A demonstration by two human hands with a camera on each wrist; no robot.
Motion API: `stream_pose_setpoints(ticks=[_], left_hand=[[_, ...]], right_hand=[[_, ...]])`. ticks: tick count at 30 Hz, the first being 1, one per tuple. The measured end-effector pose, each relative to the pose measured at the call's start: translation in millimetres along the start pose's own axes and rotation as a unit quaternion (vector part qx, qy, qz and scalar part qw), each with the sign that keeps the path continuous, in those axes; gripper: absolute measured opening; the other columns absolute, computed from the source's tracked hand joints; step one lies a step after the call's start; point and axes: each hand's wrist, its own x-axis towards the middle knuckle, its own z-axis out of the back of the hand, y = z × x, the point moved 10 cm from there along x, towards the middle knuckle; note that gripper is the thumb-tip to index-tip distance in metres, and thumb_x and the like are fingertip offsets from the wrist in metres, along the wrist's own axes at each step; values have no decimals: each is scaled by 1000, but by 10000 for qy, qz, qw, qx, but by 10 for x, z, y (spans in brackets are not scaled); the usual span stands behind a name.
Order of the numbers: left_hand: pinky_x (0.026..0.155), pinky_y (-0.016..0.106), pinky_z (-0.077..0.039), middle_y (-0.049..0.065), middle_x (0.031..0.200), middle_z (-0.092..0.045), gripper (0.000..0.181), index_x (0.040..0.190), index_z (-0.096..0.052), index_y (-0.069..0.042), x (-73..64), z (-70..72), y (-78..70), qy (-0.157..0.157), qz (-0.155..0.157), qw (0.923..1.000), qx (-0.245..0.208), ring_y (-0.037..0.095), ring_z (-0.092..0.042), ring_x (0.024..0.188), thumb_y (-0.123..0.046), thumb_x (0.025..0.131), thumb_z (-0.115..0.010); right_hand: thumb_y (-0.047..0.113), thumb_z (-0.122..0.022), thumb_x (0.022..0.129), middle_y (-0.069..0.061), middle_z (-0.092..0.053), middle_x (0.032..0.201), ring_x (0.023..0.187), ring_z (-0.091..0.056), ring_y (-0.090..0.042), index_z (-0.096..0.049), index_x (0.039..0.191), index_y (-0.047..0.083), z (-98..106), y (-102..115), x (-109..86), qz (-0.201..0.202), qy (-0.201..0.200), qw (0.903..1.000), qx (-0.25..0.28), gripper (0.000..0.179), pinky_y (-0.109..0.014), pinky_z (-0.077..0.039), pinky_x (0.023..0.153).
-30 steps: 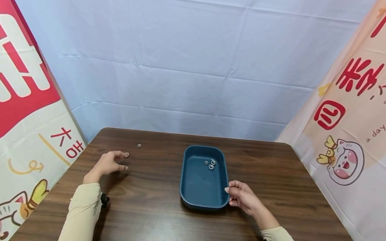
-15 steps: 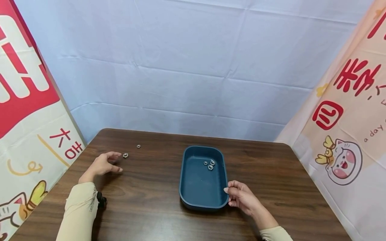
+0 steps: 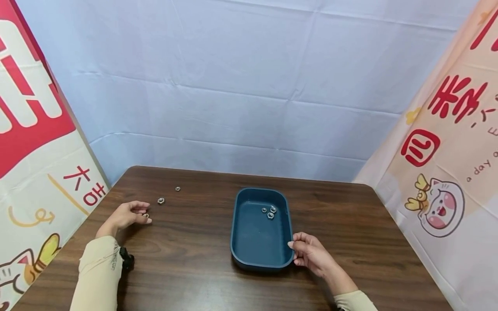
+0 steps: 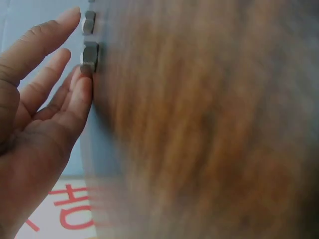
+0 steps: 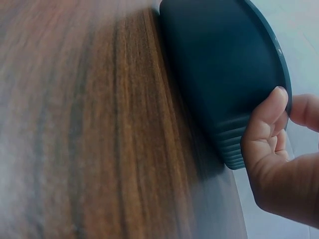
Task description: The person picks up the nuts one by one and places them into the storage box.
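My left hand (image 3: 127, 215) is low over the left side of the table, thumb and fingers parted. A small nut (image 3: 146, 215) shows between its thumb and fingers in the head view. Just beyond the fingertips is a larger hex nut (image 3: 161, 201), and a smaller nut (image 3: 177, 188) lies farther back. From the left wrist, the fingers (image 4: 45, 37) are extended, with a nut (image 4: 89, 56) right by the tips. My right hand (image 3: 313, 255) pinches the right rim of a dark blue rectangular tray (image 3: 258, 263). Inside the tray sit three metal nuts (image 3: 270, 215).
The brown wooden table (image 3: 186, 268) has rounded far corners. A pale cloth backdrop (image 3: 233, 108) hangs behind it. Printed banners flank it, a red and white one (image 3: 35, 108) at left and a peach one (image 3: 435, 172) at right.
My left hand has drawn back left and nearer, away from the larger nut, which now shows fully. Another nut has come into view between its fingers. The right hand still holds the tray's rim.
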Motion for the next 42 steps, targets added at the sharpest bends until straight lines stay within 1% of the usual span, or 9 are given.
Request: stream_pose_setpoints(ticks=[3, 6, 11, 15, 20, 28, 35, 38, 42], left_hand=[[77, 20, -47, 24, 116, -57, 65, 125, -49, 12, -18, 6, 53, 23, 138, 9999, -55, 31, -54, 106, -16, 74, -80], [77, 21, -47, 23, 115, -57, 63, 124, -49, 14, -30, 0, 59, 84, 171, 9997, -123, 30, -56, 105, -14, 75, -79], [74, 21, -49, 21, 106, -62, 56, 116, -53, 16, -36, 3, 27, 65, 209, 9996, -159, 19, -61, 93, -7, 72, -80], [69, 21, -49, 16, 94, -66, 48, 109, -58, 16, -26, 19, 14, -31, 262, 9997, 2, 13, -62, 82, -2, 70, -80], [65, 24, -50, 11, 86, -66, 40, 101, -61, 14, -21, 10, -4, -44, 304, 9991, 288, 14, -61, 76, 0, 69, -80], [68, 30, -47, 5, 80, -67, 31, 93, -68, 5, -11, 30, -47, -154, 353, 9947, 954, 14, -61, 72, -10, 69, -82], [76, 44, -45, 1, 75, -64, 30, 83, -69, -3, 23, 57, -57, -229, 473, 9856, 1608, 18, -56, 73, -20, 65, -85], [75, 45, -44, 1, 74, -62, 30, 81, -68, -4, 7, 60, -58, -171, 554, 9833, 1727, 21, -54, 74, -22, 64, -86], [76, 45, -44, 1, 76, -62, 30, 81, -69, -4, -2, 45, -68, -40, 513, 9819, 1824, 22, -54, 75, -22, 64, -86]], right_hand=[[3, -56, 88, -3, -48, 70, 55, -49, -11, -44, 89, 9, -6, 5, -3, 7, 1, 10000, -10, 14, -21, -46, 51], [3, -56, 88, -3, -48, 70, 55, -50, -11, -44, 89, 9, -12, 4, -7, 7, 5, 10000, -1, 14, -21, -47, 50], [3, -56, 88, -3, -47, 69, 55, -49, -11, -43, 90, 8, -4, -1, -7, 3, -23, 10000, 7, 14, -21, -47, 50], [3, -57, 88, -3, -47, 69, 55, -49, -11, -43, 90, 8, 1, -9, -4, 9, -23, 10000, 12, 15, -21, -47, 50], [3, -56, 89, -3, -47, 70, 55, -49, -10, -43, 90, 9, 1, -9, -10, 10, -6, 10000, 15, 14, -20, -46, 50], [3, -56, 89, -3, -46, 70, 55, -49, -10, -43, 90, 9, -6, 1, -1, 24, 46, 10000, 9, 14, -21, -46, 50], [3, -56, 89, -3, -46, 70, 55, -49, -10, -43, 90, 9, 4, 6, 9, 18, 72, 10000, 63, 14, -21, -46, 50], [3, -55, 89, -2, -46, 70, 55, -49, -10, -43, 90, 9, -7, 12, 10, 20, 106, 9999, 64, 14, -21, -46, 50], [2, -55, 89, -2, -47, 69, 54, -50, -9, -43, 89, 9, -20, 8, 7, 22, 123, 9999, 80, 14, -20, -46, 50]])
